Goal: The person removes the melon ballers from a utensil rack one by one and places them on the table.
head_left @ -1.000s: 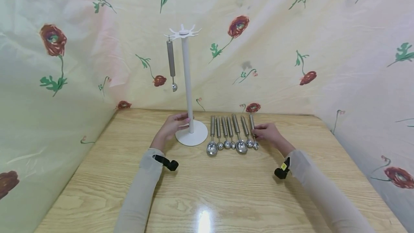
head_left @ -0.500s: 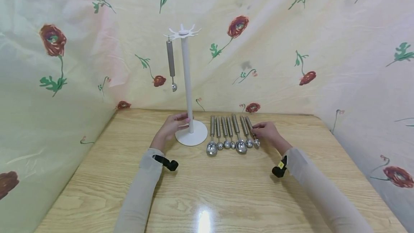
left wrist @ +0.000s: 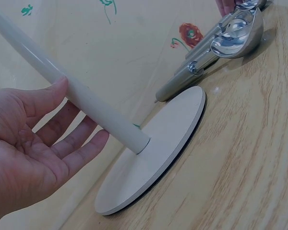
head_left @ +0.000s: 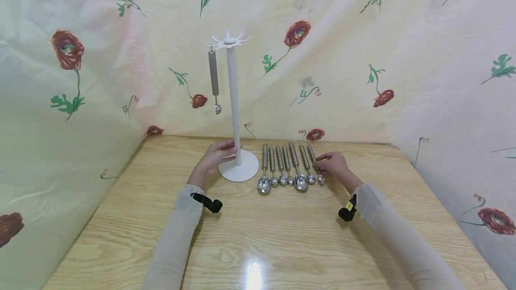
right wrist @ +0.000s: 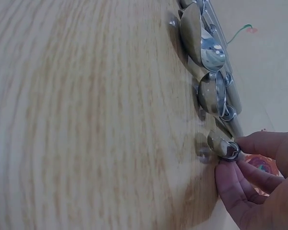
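My left hand point(head_left: 215, 156) holds the lower pole of a white stand point(head_left: 233, 97), thumb on one side and fingers on the other in the left wrist view. A small metal scoop point(head_left: 213, 73) hangs from an arm on the stand's left. At the right end of a row of steel scoops, my right hand point(head_left: 333, 165) pinches a small oval melon baller point(head_left: 320, 180) near the neck of its handle. In the right wrist view the melon baller's bowl point(right wrist: 220, 144) lies low at the tabletop, between thumb and fingers.
Several more steel scoops lie side by side between the stand and my right hand, including two large ones point(head_left: 264, 185) point(head_left: 300, 182). The wooden table point(head_left: 258, 232) ends at a flowered cloth backdrop point(head_left: 342, 57) behind and at both sides.
My right hand has shifted slightly left, and the melon baller's handle has swung from nearly straight to tilted left, nearer its neighbour. The left hand and the stand have not moved.
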Tool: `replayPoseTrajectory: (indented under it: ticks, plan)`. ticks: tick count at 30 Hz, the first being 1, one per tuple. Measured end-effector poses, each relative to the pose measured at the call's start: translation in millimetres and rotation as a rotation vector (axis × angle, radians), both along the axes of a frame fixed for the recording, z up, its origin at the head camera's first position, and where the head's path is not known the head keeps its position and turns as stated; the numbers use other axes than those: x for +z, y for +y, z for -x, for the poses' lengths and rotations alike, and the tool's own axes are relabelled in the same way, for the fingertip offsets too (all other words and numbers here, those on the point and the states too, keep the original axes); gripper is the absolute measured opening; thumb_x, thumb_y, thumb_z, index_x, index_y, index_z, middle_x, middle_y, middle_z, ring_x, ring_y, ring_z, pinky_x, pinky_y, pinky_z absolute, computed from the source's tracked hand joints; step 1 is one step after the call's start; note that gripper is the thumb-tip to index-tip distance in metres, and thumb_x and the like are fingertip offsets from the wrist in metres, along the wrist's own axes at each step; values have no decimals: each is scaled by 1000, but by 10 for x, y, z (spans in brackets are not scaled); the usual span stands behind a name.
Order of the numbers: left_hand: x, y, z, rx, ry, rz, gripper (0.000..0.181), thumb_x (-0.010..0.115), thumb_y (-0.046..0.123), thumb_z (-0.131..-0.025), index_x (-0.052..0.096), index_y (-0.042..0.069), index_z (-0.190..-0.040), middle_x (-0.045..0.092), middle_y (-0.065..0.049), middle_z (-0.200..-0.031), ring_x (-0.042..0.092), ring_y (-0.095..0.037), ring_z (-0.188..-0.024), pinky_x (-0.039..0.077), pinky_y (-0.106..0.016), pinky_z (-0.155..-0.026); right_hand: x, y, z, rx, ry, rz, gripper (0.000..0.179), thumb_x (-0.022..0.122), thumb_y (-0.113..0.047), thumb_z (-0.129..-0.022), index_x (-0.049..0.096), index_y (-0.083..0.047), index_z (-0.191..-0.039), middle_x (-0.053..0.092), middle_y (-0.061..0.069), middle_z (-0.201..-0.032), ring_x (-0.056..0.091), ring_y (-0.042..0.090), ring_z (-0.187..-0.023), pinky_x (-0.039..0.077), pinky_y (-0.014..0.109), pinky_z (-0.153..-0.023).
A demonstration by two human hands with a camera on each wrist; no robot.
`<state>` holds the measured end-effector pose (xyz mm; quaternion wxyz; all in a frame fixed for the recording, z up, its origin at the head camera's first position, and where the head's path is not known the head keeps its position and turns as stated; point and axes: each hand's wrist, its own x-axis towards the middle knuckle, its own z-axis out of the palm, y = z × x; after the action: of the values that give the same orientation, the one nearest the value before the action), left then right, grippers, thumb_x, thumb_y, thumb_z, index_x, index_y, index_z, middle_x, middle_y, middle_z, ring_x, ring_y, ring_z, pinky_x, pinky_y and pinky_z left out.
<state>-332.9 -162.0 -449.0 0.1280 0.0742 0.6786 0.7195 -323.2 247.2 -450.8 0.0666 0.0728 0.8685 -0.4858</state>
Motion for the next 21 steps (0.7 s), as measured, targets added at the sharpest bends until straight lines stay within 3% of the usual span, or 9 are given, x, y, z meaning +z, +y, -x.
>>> replayPoseTrajectory:
  ticks: [10,15,21]
  plan:
    - [1,-3,-2,3,10,0,41,58,8,-104,55,-2,-143,63,-16,-137,55,-32,-134,50,-46,-114,-31,17,-35,35,43,32,43,69,-8,-95,57,14,-130,74,20,-100,68,9,-71,66,26,-70]
    - [-5,3,-4,2,12,0,41,57,7,-104,54,-2,-144,60,-20,-140,54,-34,-136,49,-47,-114,-22,4,-57,33,53,37,44,69,-9,-95,57,15,-131,75,16,-96,68,7,-69,65,26,-68]
    - [-9,10,0,5,4,7,41,57,8,-104,55,-1,-144,58,-21,-143,55,-33,-135,50,-46,-114,-54,4,-65,30,71,-8,43,69,-10,-95,59,13,-130,75,22,-100,67,8,-69,63,23,-64]
